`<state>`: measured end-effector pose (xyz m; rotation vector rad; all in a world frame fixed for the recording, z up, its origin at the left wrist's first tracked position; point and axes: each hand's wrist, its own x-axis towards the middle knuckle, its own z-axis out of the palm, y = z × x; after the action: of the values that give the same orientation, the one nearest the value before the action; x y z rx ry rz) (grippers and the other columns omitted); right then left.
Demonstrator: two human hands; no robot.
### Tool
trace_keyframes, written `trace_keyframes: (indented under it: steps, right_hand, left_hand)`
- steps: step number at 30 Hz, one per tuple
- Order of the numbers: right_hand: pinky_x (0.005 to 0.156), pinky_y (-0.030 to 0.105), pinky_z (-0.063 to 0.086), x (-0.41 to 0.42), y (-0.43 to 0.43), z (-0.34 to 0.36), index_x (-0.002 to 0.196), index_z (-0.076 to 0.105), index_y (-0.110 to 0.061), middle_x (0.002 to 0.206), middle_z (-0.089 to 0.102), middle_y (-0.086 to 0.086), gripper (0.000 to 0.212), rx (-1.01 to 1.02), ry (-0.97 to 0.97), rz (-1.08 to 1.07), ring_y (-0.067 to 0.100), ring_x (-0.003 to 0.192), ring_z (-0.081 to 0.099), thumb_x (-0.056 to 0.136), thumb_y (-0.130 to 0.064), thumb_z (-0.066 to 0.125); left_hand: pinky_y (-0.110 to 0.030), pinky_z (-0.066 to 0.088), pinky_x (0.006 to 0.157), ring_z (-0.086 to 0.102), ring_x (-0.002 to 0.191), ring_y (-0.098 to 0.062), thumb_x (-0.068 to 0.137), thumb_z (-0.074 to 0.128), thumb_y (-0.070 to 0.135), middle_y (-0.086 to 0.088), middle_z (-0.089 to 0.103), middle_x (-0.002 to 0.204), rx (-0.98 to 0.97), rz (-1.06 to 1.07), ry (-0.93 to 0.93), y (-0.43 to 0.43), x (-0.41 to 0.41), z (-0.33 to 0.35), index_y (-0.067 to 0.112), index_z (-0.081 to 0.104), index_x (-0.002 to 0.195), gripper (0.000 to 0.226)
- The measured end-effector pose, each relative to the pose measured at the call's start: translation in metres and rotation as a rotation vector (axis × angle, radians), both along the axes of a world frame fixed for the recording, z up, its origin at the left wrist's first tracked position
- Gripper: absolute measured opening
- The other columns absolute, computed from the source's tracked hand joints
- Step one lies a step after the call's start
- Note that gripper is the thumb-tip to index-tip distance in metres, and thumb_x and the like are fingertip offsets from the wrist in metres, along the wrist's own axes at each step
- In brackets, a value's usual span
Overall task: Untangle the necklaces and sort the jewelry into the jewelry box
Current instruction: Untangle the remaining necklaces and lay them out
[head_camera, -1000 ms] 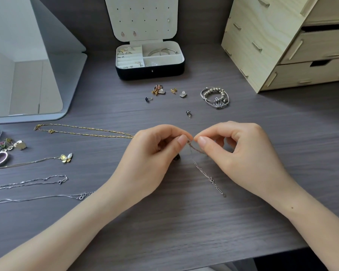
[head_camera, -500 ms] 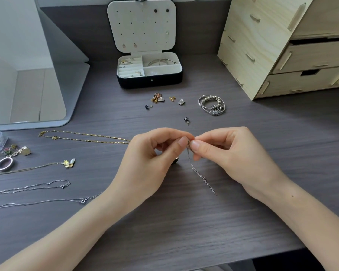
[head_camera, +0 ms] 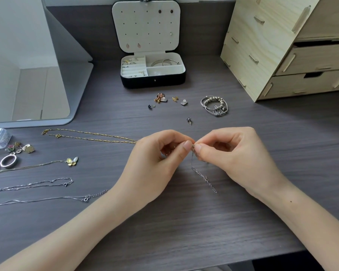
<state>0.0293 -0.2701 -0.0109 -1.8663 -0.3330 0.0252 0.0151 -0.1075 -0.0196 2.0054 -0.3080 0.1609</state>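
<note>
Hands meet at the centre of the worktop (head_camera: 184, 227), fingertips almost touching. The left hand (head_camera: 157, 163) pinches the silver chain (head_camera: 204, 177) between thumb and forefinger. The right hand (head_camera: 237, 159) pinches the same chain just beside that point, its other fingers curled. One second earlier the two pinch points stood apart with a short run of chain drawn between them. That gap has since closed, and the run is now bunched at the fingertips. This suggests a regrip on a knot or clasp, so untangling of this piece is probably in progress rather than complete. The links at the pinch are too small to show whether a knot remains. The free tail of the chain drops from the pinch and lies on the worktop between the hands, running toward the person. To the left, well apart, a gold necklace (head_camera: 90, 136), a butterfly necklace (head_camera: 72, 161) and two thin silver necklaces (head_camera: 37, 184) lie stretched out separately. Beyond the hands lie loose earrings (head_camera: 160, 98) and a pile of bracelets (head_camera: 214, 105). The jewelry box (head_camera: 153, 82) stands open behind them, some compartments already holding pieces. None of the necklaces laid out at the left is in it yet.
</note>
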Motion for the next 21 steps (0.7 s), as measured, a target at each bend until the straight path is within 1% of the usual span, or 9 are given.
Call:
trace_keyframes:
  steps: [1, 3, 5, 6, 9, 13, 16, 19, 21]
  right_hand:
    - [0.052, 0.036, 0.039, 0.000, 0.000, -0.001, 0.066, 0.072, -0.016, 0.061, 0.064, 0.003, 0.011, -0.028, -0.033, 0.000, 0.025, 0.056, 0.048, 0.071, -0.023, 0.065]
    - [0.050, 0.019, 0.033, 0.000, 0.000, -0.001, 0.064, 0.070, -0.017, 0.057, 0.059, -0.006, 0.010, -0.091, -0.102, 0.000, 0.007, 0.051, 0.042, 0.071, -0.021, 0.065]
    - [0.052, 0.012, 0.031, 0.000, 0.000, -0.001, 0.063, 0.069, -0.017, 0.057, 0.057, -0.010, 0.010, -0.128, -0.147, -0.004, 0.004, 0.053, 0.041, 0.071, -0.018, 0.064]
    - [0.053, 0.011, 0.031, 0.000, -0.001, -0.001, 0.063, 0.069, -0.017, 0.057, 0.056, -0.011, 0.010, -0.139, -0.164, -0.008, 0.005, 0.054, 0.042, 0.071, -0.017, 0.064]
    - [0.056, 0.013, 0.033, 0.000, 0.000, -0.003, 0.061, 0.066, -0.020, 0.057, 0.057, -0.011, 0.012, -0.199, -0.257, -0.024, 0.007, 0.058, 0.044, 0.071, -0.016, 0.064]
    - [0.055, 0.025, 0.037, 0.000, 0.002, -0.009, 0.061, 0.063, -0.013, 0.061, 0.058, -0.004, 0.014, -0.452, -0.637, -0.090, 0.015, 0.059, 0.045, 0.074, -0.014, 0.060]
    - [0.050, 0.032, 0.038, -0.002, 0.003, -0.011, 0.060, 0.061, -0.009, 0.061, 0.056, 0.001, 0.017, -0.570, -0.808, -0.142, 0.021, 0.058, 0.045, 0.076, -0.013, 0.058]
    - [0.050, 0.031, 0.039, -0.003, 0.004, -0.011, 0.061, 0.063, -0.009, 0.063, 0.058, 0.001, 0.016, -0.571, -0.834, -0.149, 0.021, 0.059, 0.046, 0.077, -0.011, 0.059]
    - [0.055, 0.027, 0.040, -0.003, 0.005, -0.010, 0.064, 0.066, -0.009, 0.067, 0.060, -0.001, 0.014, -0.486, -0.757, -0.129, 0.018, 0.061, 0.047, 0.076, -0.011, 0.060]
  left_hand:
    - [-0.010, 0.037, 0.061, 0.051, 0.062, 0.001, 0.083, 0.056, 0.029, 0.023, 0.061, 0.067, 0.008, -0.002, -0.006, 0.000, -0.001, 0.001, 0.029, 0.067, 0.080, 0.012]
    - [-0.013, 0.038, 0.058, 0.050, 0.059, -0.002, 0.082, 0.058, 0.030, 0.016, 0.063, 0.067, 0.012, -0.014, -0.010, 0.001, -0.001, 0.002, 0.027, 0.067, 0.079, 0.010]
    - [-0.018, 0.039, 0.055, 0.048, 0.057, -0.007, 0.080, 0.061, 0.031, 0.005, 0.062, 0.065, 0.027, -0.023, -0.005, 0.001, -0.001, 0.003, 0.024, 0.068, 0.081, 0.010]
    - [-0.018, 0.037, 0.054, 0.046, 0.056, -0.007, 0.080, 0.064, 0.030, 0.003, 0.060, 0.061, 0.044, -0.024, -0.006, 0.002, -0.001, 0.003, 0.023, 0.069, 0.082, 0.009]
    - [-0.011, 0.031, 0.052, 0.040, 0.053, -0.005, 0.082, 0.070, 0.020, 0.010, 0.049, 0.054, 0.115, -0.005, -0.035, 0.002, -0.001, 0.001, 0.021, 0.070, 0.082, 0.002]
    - [-0.006, 0.031, 0.054, 0.042, 0.054, 0.000, 0.081, 0.067, 0.020, 0.016, 0.041, 0.050, 0.223, 0.027, -0.147, 0.000, 0.000, -0.002, 0.021, 0.070, 0.079, 0.004]
    - [-0.004, 0.030, 0.056, 0.040, 0.054, 0.003, 0.079, 0.062, 0.027, 0.017, 0.033, 0.049, 0.254, 0.032, -0.188, 0.000, 0.001, -0.002, 0.020, 0.068, 0.076, 0.009]
    - [-0.002, 0.030, 0.058, 0.038, 0.057, 0.002, 0.077, 0.055, 0.034, 0.016, 0.032, 0.054, 0.270, 0.015, -0.224, 0.001, 0.001, -0.001, 0.018, 0.064, 0.076, 0.018]
    - [-0.002, 0.030, 0.059, 0.037, 0.058, 0.003, 0.076, 0.052, 0.033, 0.017, 0.033, 0.056, 0.280, 0.009, -0.241, 0.001, 0.002, -0.001, 0.016, 0.062, 0.077, 0.019]
